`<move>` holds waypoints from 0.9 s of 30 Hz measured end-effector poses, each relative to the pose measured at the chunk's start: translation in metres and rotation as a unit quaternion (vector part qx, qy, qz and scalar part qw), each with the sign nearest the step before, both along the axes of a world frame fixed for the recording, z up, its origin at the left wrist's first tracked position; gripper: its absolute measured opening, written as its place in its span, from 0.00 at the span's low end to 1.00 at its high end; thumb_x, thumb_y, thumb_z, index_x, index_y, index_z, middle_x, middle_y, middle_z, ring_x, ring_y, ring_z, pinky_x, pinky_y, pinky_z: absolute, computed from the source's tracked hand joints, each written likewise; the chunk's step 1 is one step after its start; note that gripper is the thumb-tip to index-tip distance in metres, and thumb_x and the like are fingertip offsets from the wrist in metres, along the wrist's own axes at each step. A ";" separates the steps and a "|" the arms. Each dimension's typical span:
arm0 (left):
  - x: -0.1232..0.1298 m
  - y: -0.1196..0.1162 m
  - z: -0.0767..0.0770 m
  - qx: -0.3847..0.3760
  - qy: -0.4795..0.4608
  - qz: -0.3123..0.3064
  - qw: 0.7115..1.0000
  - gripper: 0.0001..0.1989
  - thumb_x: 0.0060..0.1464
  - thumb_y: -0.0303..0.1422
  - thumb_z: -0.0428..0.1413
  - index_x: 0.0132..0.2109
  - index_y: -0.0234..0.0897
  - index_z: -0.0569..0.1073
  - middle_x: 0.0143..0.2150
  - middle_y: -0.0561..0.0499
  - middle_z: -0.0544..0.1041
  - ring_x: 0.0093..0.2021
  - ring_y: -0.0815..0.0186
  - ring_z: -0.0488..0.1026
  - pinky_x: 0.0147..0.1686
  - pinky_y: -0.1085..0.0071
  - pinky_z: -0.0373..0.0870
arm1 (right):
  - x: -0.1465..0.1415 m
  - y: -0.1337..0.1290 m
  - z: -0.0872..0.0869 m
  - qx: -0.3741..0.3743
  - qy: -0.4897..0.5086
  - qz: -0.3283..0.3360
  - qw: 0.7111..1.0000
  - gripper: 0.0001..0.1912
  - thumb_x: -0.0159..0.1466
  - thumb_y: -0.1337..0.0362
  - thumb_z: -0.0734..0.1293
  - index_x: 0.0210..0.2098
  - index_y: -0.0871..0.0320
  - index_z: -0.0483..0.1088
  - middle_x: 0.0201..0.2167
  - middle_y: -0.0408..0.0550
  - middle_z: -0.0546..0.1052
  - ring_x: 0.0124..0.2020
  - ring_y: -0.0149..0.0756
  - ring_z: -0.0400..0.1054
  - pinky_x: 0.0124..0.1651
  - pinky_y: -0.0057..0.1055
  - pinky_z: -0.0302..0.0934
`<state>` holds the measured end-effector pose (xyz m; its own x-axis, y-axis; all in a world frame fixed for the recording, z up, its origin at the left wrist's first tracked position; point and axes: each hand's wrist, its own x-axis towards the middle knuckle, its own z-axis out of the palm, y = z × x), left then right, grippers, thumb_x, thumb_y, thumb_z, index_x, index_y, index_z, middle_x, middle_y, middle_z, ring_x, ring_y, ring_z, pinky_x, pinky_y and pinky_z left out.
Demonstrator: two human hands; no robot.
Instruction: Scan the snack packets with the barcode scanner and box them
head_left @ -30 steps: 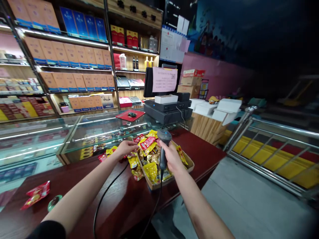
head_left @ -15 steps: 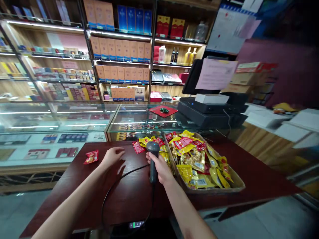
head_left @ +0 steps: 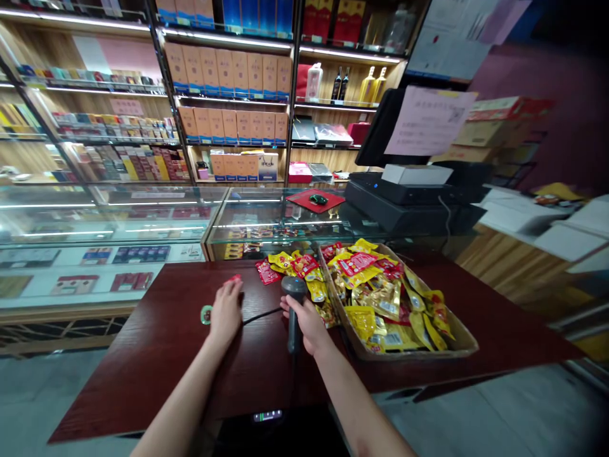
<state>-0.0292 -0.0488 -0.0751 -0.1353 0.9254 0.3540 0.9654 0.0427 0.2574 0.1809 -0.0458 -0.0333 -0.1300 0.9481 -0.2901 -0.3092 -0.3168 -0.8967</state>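
Observation:
My right hand (head_left: 311, 327) is wrapped round the handle of a dark handheld scanner (head_left: 294, 289), whose head points away from me. Left of it, my left hand (head_left: 226, 311) is low over the brown table with its fingers bent together; a bit of a red packet (head_left: 235, 278) shows at the fingertips, the rest hidden. A small green-and-white round thing (head_left: 206, 314) lies beside that hand. Yellow and red snack packets (head_left: 304, 266) are heaped behind the scanner, against a shallow box (head_left: 459, 349) full of similar packets.
A black cable (head_left: 261, 315) runs from behind my left hand towards the scanner. Beyond the table (head_left: 143, 368) stand a glass display counter (head_left: 266, 212), a red mat (head_left: 304, 198) with a mouse, and a dark monitor (head_left: 380, 133) with paper on it. Stocked shelves line the back.
My left hand has moved right and its fingers now have red at their tips. The red packet no longer lies alone at the left. My right hand still holds the scanner. The view has shifted slightly.

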 end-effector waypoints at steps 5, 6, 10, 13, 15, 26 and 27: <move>0.073 0.014 0.014 -0.037 -0.098 -0.049 0.993 0.16 0.54 0.24 0.51 0.49 0.39 0.71 0.50 0.42 0.71 0.51 0.56 0.65 0.46 0.65 0.64 | 0.018 0.005 -0.003 0.007 -0.011 -0.026 1.000 0.19 0.52 0.58 0.73 0.41 0.57 0.71 0.36 0.46 0.78 0.39 0.38 0.73 0.40 0.31 0.67; 0.078 0.019 0.017 -0.031 -0.132 -0.050 0.989 0.15 0.53 0.23 0.52 0.48 0.38 0.71 0.49 0.42 0.72 0.50 0.56 0.66 0.46 0.64 0.64 | 0.021 0.006 -0.003 -0.001 -0.006 -0.028 1.000 0.19 0.52 0.58 0.73 0.41 0.57 0.70 0.36 0.46 0.78 0.38 0.37 0.74 0.39 0.31 0.67; 0.079 0.038 0.023 0.000 -0.421 -0.040 0.906 0.22 0.50 0.21 0.55 0.53 0.36 0.67 0.43 0.45 0.74 0.42 0.62 0.72 0.45 0.67 0.66 | 0.031 0.014 -0.004 -0.040 0.005 -0.031 0.999 0.16 0.54 0.58 0.72 0.39 0.58 0.70 0.35 0.47 0.79 0.35 0.35 0.74 0.35 0.29 0.67; 0.079 0.040 0.021 -0.058 -0.680 -0.021 0.731 0.29 0.48 0.21 0.58 0.58 0.34 0.64 0.39 0.46 0.77 0.34 0.66 0.75 0.39 0.69 0.70 | 0.029 0.021 -0.003 -0.047 0.011 -0.037 0.998 0.15 0.54 0.58 0.71 0.38 0.58 0.69 0.32 0.47 0.79 0.31 0.34 0.74 0.32 0.29 0.67; 0.082 0.035 0.018 -0.098 -0.775 -0.035 0.623 0.26 0.48 0.22 0.60 0.56 0.30 0.67 0.38 0.44 0.78 0.32 0.66 0.76 0.36 0.70 0.72 | 0.024 0.025 -0.002 -0.033 0.030 -0.038 0.998 0.15 0.54 0.58 0.71 0.39 0.58 0.70 0.31 0.46 0.78 0.31 0.34 0.74 0.31 0.29 0.67; 0.060 0.026 0.033 -0.203 -0.740 -0.048 0.640 0.21 0.37 0.29 0.69 0.41 0.31 0.74 0.34 0.45 0.80 0.31 0.62 0.78 0.34 0.66 0.77 | 0.010 0.035 0.010 0.027 0.032 0.001 0.999 0.18 0.51 0.58 0.72 0.39 0.58 0.71 0.35 0.46 0.79 0.37 0.37 0.74 0.39 0.31 0.68; 0.058 0.027 0.034 -0.208 -0.736 -0.051 0.643 0.22 0.36 0.29 0.70 0.41 0.32 0.73 0.34 0.45 0.80 0.31 0.62 0.78 0.34 0.65 0.77 | 0.009 0.036 0.010 0.033 0.034 0.006 0.999 0.19 0.51 0.58 0.72 0.40 0.58 0.71 0.35 0.46 0.79 0.37 0.37 0.74 0.40 0.31 0.68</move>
